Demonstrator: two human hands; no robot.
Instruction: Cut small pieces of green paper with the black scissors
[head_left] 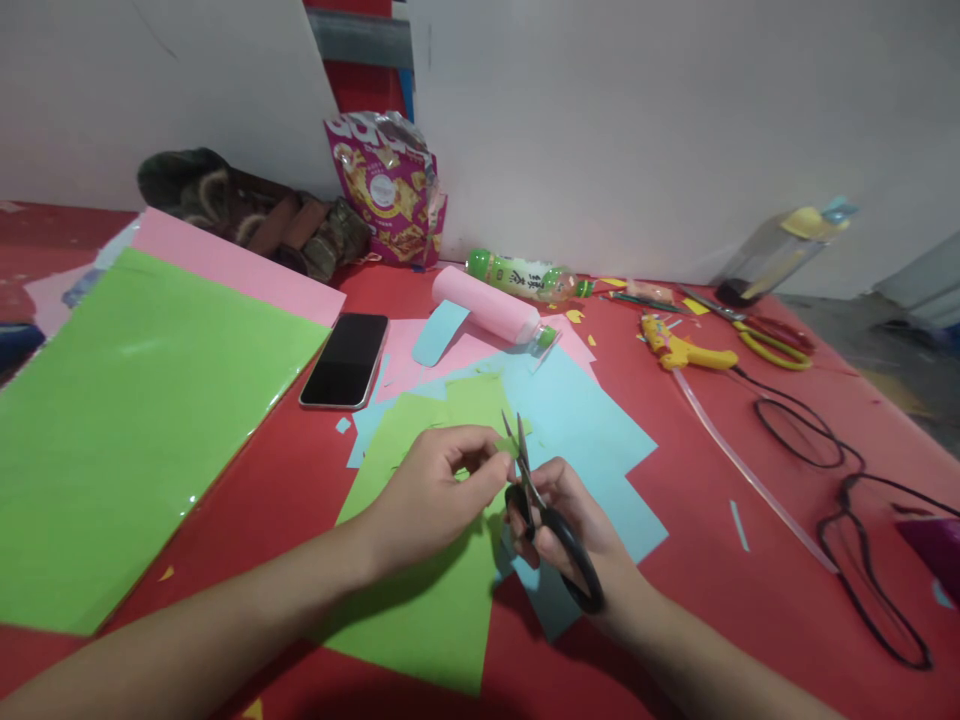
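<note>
In my right hand (574,525) is a pair of black-handled scissors (574,560), the blades slightly apart and pointing up and away. My left hand (442,490) pinches a small piece of green paper (508,446) right beside the blades. Below both hands lies a larger sheet of green paper (427,610), with loose green scraps near its far end. Light blue paper (600,410) spreads under it to the right. Beyond my hands, a pink-wrapped bottle (487,305) with a green cap lies on its side, a blue paper strip (440,332) against it.
A phone (346,362) and bagged green paper (142,430) lie left. At the back are a snack bag (394,190) and a green-labelled bottle (525,275). On the right are a yellow glue gun (682,348) with its cable, larger scissors (772,340) and a clear bottle (776,255).
</note>
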